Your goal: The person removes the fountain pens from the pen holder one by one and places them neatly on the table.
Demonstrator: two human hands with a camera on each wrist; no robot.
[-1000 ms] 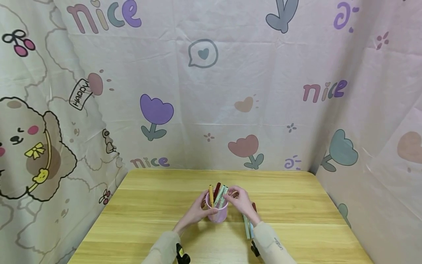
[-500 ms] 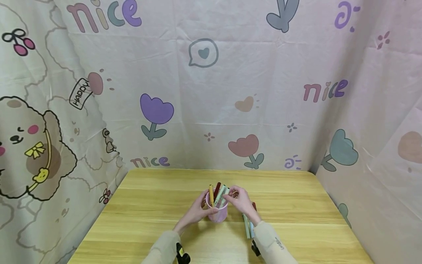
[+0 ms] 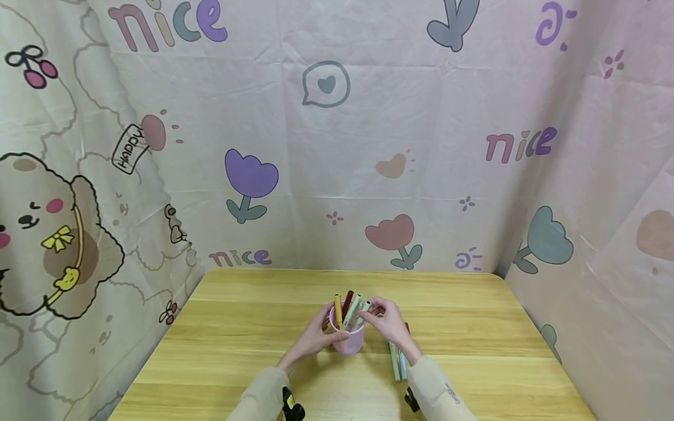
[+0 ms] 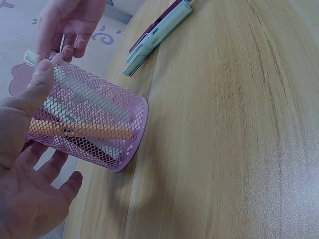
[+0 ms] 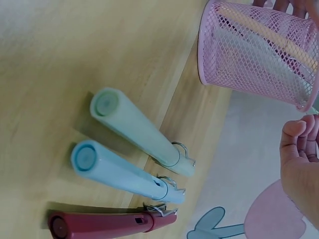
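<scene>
A pink mesh pen holder [image 3: 350,344] stands upright on the table, holding a yellow pen [image 3: 338,309], a dark red pen [image 3: 347,303] and mint green pens. My left hand [image 3: 319,330] grips the holder from its left side, thumb at the near rim; that thumb [image 4: 41,82] shows against the mesh in the left wrist view. At the right of the rim, my right hand [image 3: 387,320] pinches the upper part of a mint green pen [image 3: 364,310] that leans to the right inside the holder. Its lower end shows only through the mesh.
To the right, partly under my right forearm in the head view, lie a green pen [image 5: 134,127], a light blue pen [image 5: 122,169] and a dark red pen [image 5: 104,225] side by side on the wooden table [image 3: 253,327]. A patterned cloth [image 3: 337,175] hangs behind.
My right hand has shifted slightly to the right, and the mint green pen's top has tilted the same way, apart from the other mint pen. My left hand stays on the holder.
</scene>
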